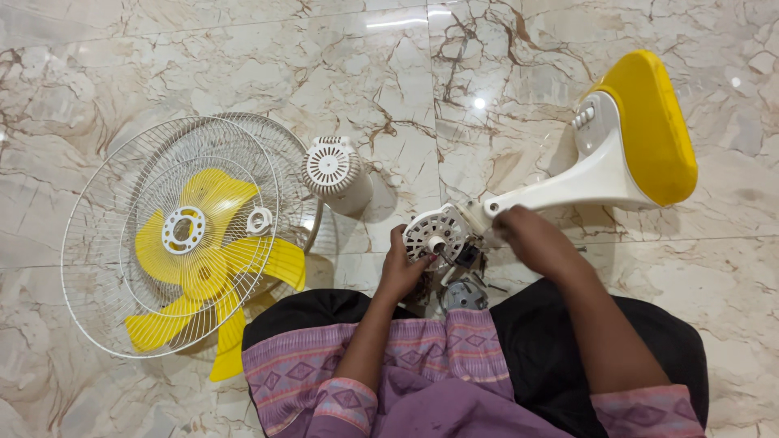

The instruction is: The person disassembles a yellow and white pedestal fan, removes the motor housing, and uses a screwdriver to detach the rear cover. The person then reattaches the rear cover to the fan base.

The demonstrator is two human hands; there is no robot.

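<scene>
Left hand: wrapped around the round white motor end, fingers closed on its left side, holding it steady.
Right hand: resting on the neck of the fan stand, just right of the motor end; a bit blurred, so cannot tell if closed tight or only pressing.
Hands together or apart: near each other, one on each side of the motor end.
Motor end: in the middle, near the lap, with a small shaft poking out of its face.
Small grey part: just below the motor end, near the knees; too small to tell what kind.
Fan stand: white arm going far and right, ending in a big yellow base with small buttons.
Motor cover: white, with slots, standing alone on the floor, left of the hands.
Wire guards: two round white ones, lying flat, far left.
Yellow blades: lying under the guards, tips sticking out near the lap.
Floor: shiny marble with brown veins.
Step in hand: looks like work on the bare motor, with guards, blades and cover already off.
Next move calls for: a firm hold with the left, and small, careful finger work with the right at the motor.
</scene>
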